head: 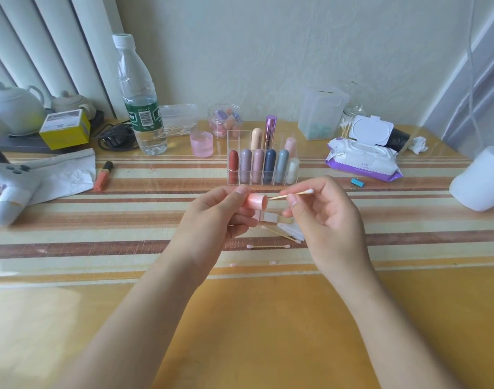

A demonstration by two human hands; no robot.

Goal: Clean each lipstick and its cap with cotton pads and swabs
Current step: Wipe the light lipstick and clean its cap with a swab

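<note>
My left hand grips the pink cap, mouth turned to 3 o'clock so the swab pinched in my right hand can enter; the lipstick is held at its 6 o'clock

You can't read any words here. The green label on the water bottle, far left, carries a barcode and white lettering running sideways, too small to make out. The yellow box further left has a pale printed sticker, all blurred. The wipes pack, far right, shows one line of tiny print, also unreadable.
</note>
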